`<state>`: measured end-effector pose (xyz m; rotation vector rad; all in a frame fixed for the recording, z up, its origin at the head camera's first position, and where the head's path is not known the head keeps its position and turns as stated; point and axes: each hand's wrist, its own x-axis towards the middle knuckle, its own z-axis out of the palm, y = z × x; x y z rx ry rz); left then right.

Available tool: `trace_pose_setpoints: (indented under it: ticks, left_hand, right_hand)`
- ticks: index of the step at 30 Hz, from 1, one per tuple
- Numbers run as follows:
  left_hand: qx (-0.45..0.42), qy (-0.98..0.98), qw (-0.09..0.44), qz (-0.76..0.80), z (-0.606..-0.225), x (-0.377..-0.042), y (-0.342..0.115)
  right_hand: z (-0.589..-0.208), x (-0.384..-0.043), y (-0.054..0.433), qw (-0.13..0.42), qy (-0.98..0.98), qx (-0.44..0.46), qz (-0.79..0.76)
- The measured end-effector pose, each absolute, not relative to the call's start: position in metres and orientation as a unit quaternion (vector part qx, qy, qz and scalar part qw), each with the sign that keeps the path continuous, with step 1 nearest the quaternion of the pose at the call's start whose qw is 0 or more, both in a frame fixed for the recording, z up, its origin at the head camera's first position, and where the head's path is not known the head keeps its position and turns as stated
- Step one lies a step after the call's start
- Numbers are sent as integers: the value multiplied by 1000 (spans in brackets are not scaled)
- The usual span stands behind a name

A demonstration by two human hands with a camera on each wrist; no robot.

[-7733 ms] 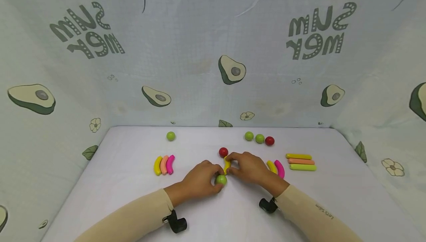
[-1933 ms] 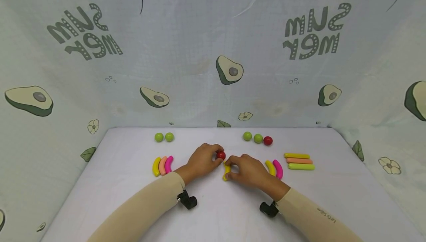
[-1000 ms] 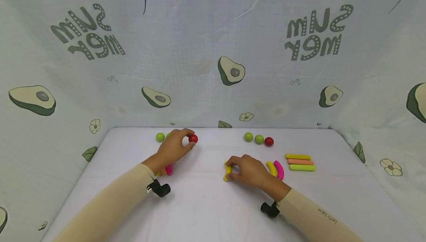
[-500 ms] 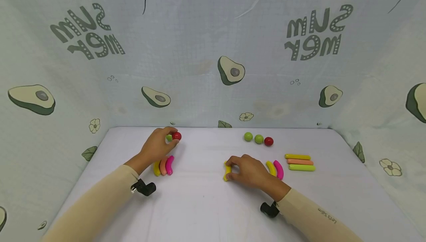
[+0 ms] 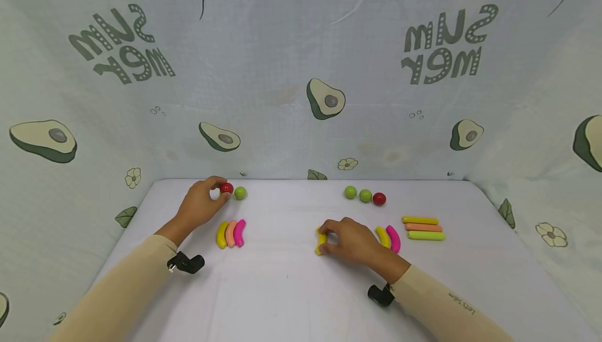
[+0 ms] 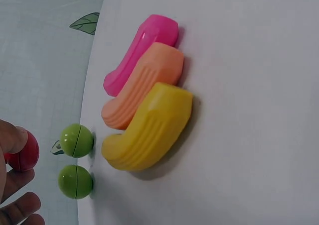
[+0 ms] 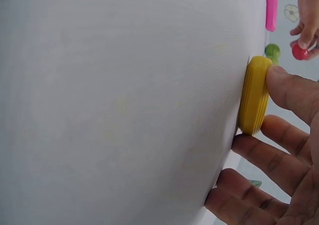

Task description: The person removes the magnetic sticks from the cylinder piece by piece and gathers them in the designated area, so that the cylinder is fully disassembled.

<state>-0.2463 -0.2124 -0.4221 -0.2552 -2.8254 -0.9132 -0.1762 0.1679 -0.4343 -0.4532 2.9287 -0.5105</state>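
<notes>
My left hand (image 5: 202, 203) pinches a red ball (image 5: 227, 188) between thumb and fingers at the back left of the table. In the left wrist view the red ball (image 6: 30, 153) appears raised beside two green seamed balls (image 6: 76, 182). From the head, one green ball (image 5: 240, 192) shows right of it, the other mostly hidden. Near the table's middle, my right hand (image 5: 352, 243) pinches a yellow banana-shaped piece (image 5: 322, 243) by its ends. The right wrist view shows this ribbed yellow piece (image 7: 254, 95) on the table, thumb at one end and fingers at the other.
Yellow, orange and pink curved pieces (image 5: 230, 234) lie at left. Two green balls and a red ball (image 5: 379, 199) line the back right. A yellow and a pink curved piece (image 5: 393, 239) lie by the right wrist; three straight sticks (image 5: 425, 227) lie further right.
My left hand set a green ball at the back left, then took the red ball from beside the yellow piece and carried it leftward over there. My right hand kept hold of the yellow piece.
</notes>
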Motion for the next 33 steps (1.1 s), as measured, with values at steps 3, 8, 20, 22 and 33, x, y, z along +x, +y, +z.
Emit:
trace_pose_setpoints:
  ticks: [3, 8, 20, 22, 33]
  left_hand:
    - [-74, -947, 81, -302, -425, -247, -218]
    - [-53, -951, 82, -293, -430, -249, -228]
    - [-16, -956, 73, -285, -440, -258, -245]
    - [-11, -956, 69, -285, -442, -259, -247]
    - [-10, -959, 51, -280, -453, -269, -250]
  right_hand:
    - [-434, -176, 168, 68, 972, -149, -169]
    - [-432, -175, 168, 69, 972, -149, -170]
    - [-433, -176, 169, 70, 971, -149, -171]
    - [-433, -176, 169, 69, 971, -149, -172]
    - [-432, -175, 168, 69, 971, -148, -175]
